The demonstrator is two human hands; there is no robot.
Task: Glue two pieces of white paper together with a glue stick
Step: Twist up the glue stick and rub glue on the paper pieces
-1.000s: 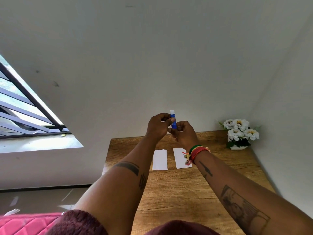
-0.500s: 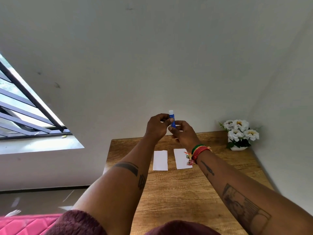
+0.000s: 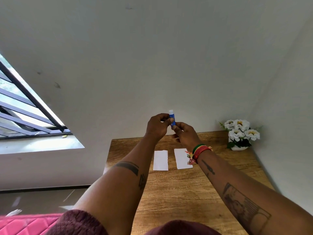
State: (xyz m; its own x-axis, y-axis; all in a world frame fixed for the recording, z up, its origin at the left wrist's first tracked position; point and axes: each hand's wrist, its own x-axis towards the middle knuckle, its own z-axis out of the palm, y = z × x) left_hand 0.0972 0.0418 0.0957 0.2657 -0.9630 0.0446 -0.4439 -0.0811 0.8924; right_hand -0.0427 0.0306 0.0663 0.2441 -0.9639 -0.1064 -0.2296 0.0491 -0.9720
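Note:
A small blue glue stick (image 3: 172,118) with a white top is held upright above the far part of the wooden table (image 3: 186,192). My left hand (image 3: 157,127) pinches its upper part. My right hand (image 3: 185,134) grips its lower end from below. Two white paper strips lie flat side by side on the table under my hands: the left paper (image 3: 160,160) in full view, the right paper (image 3: 182,158) partly covered by my right wrist and its bracelets.
A white pot of white flowers (image 3: 239,134) stands at the table's far right corner against the wall. A barred window (image 3: 25,112) is at the left. A pink quilted surface (image 3: 25,224) lies at the bottom left.
Both hands stay on the glue stick and have barely shifted; the stick sits a little higher between the fingers. The papers have not moved.

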